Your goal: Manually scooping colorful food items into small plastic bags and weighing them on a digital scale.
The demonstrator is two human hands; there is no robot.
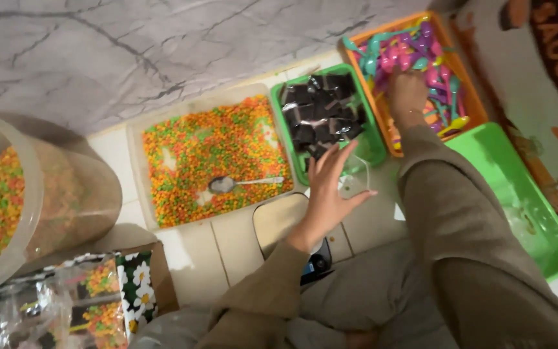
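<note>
My right hand (408, 90) reaches into an orange basket (473, 97) full of small plastic spoons (414, 52) in pink, teal and purple; its fingers are buried among them, so its grip cannot be made out. My left hand (329, 187) hovers with fingers spread above the tiled floor, just in front of a green basket (374, 145) holding several dark wrapped packets (321, 113). It holds nothing. Both arms wear brown sleeves.
A clear tray (135, 161) of orange, yellow and green cereal bits with a metal spoon (240, 183) in it lies at centre. A large clear tub (72, 194) of the same cereal stands at left. A green bin (524, 207) sits at right, filled bags (85, 304) at bottom left.
</note>
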